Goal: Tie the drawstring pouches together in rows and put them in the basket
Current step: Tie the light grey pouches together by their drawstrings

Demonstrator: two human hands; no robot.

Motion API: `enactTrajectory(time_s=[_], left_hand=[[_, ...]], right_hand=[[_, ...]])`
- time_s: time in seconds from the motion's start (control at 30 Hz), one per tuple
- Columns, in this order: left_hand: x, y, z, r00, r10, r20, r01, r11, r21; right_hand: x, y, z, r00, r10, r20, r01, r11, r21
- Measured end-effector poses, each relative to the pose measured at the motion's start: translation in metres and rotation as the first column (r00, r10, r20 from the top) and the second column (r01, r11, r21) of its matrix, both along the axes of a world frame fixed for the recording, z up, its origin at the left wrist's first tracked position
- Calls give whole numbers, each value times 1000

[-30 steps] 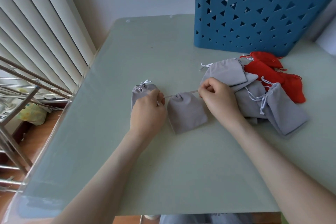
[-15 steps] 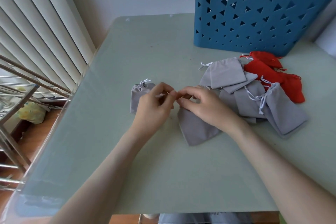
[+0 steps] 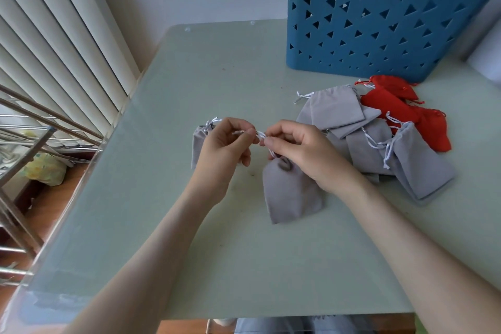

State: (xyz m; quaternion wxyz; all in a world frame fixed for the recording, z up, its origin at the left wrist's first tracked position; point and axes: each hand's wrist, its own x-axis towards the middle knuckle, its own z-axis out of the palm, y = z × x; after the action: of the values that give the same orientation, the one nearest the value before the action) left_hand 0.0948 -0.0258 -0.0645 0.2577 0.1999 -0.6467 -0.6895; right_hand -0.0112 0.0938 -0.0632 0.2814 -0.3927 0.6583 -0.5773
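White drawstring (image 3: 259, 135) in a tight pinch between left hand (image 3: 225, 149) and right hand (image 3: 301, 152), fingers curled.

**Inspector:** Bench (image 3: 217, 252) top?
**Recorder:** Smooth, pale green, glass-like, with a soft sheen.
**Inspector:** Basket (image 3: 379, 35)?
**Recorder:** Blue moulded plastic, satin finish.
**Inspector:** Items in front of the basket?
**Recorder:** Grey pouches (image 3: 336, 108): matt, velvety cloth. Red pouches (image 3: 379, 106): cloth, likewise matt. Drawstrings (image 3: 260, 136): thin white cord.
**Inspector:** Far left of the basket?
**Recorder:** Rack (image 3: 40, 114) of bright metal rods. Beneath it, a brown wood floor (image 3: 48, 206).
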Motion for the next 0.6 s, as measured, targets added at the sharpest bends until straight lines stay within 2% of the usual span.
enactTrajectory(time_s=[0.23,0.37,0.6], left_hand=[[-2,0,-8,989,-9,145,27,992,-123],[-3,2,-7,986,-52,161,75,988,-137],[-2,1,-6,980,-91,176,119,981,-156]], right_hand=[[0,-2,-1,998,-52,-25,50,997,-62],[-3,-3,-3,993,-101,-59,97,994,-58],[-3,-4,-4,991,-69,-115,66,997,-30]])
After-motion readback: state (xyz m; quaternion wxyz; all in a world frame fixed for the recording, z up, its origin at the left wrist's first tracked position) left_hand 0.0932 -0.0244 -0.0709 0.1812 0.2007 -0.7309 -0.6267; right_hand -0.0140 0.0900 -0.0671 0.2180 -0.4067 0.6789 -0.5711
